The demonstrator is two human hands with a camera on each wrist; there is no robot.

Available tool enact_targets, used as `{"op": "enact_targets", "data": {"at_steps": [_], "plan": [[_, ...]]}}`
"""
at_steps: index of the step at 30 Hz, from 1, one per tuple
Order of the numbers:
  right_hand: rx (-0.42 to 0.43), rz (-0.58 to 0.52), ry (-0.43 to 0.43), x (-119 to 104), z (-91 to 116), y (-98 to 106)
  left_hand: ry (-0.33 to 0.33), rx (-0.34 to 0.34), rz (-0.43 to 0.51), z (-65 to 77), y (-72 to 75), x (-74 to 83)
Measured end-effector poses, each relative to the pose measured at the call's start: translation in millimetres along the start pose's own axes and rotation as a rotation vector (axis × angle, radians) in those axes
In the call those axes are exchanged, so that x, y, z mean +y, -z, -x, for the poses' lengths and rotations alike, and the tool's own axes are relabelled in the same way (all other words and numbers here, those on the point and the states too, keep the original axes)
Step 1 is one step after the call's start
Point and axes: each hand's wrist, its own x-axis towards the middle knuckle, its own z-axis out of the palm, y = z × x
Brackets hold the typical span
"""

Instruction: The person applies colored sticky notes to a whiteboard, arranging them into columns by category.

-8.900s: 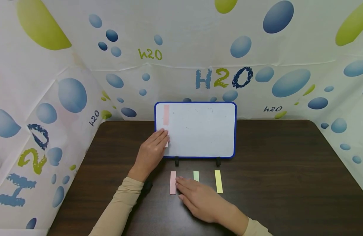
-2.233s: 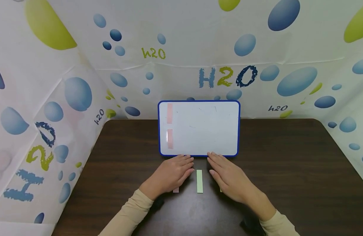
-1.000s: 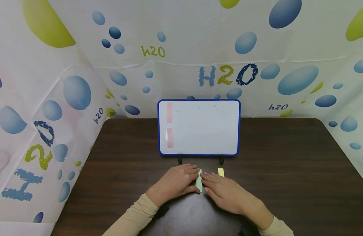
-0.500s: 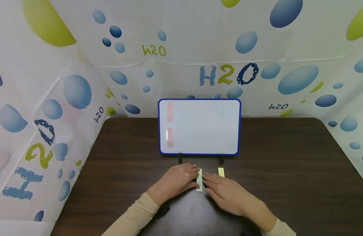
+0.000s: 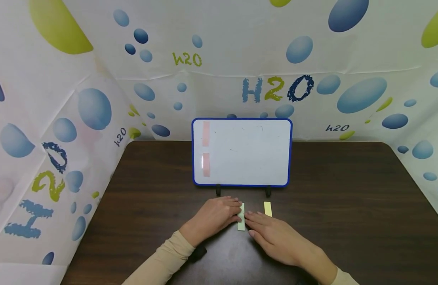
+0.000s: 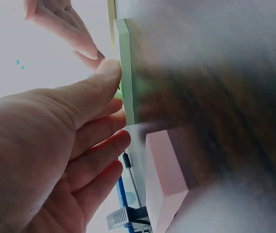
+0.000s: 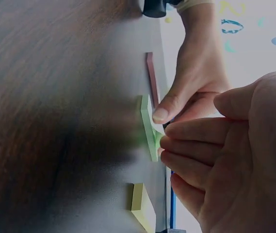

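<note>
The left hand (image 5: 215,215) is at the green pad (image 5: 241,224), with the thumb and fingers on the pad and a gap between their tips; whether they pinch a sheet cannot be determined. The right hand (image 5: 279,239) has its fingers extended and together, tips at the right side of the same pad, and grips nothing. Over the last second, the left thumb shifts from the near end of the pad toward its own fingers, while the right hand remains nearly in place; this suggests that the top sheet is being worked loose and that green is the colour in hand. A bright green piece (image 7: 159,140) shows at the right fingertips; its attachment is unclear. The pink pad (image 6: 167,167) lies beside the green pad, hidden under the left hand in the head view. The yellow pad (image 5: 267,209) lies on the other side, partly covered by the right hand. Beyond the pads, on the worktop (image 5: 329,178), stands the whiteboard (image 5: 247,166), bearing an upper pink strip (image 5: 206,133) and a lower pink strip (image 5: 206,165) near its left edge
</note>
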Motion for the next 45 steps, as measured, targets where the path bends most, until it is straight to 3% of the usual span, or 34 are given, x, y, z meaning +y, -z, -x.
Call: {"op": "enact_targets", "data": {"at_steps": [15,27,45], "plan": [[0.011,-0.015,-0.02,-0.8,-2.9,-3.0,0.002,0.057,-0.016,0.3,-3.2,-0.7],[0.065,-0.013,-0.027,-0.5,-2.5,-3.9,0.047,-0.032,0.044,1.1,2.1,5.9],[0.095,-0.005,-0.009,-5.2,-1.2,-4.5,0.021,-0.008,0.053,2.0,0.2,5.3]]}}
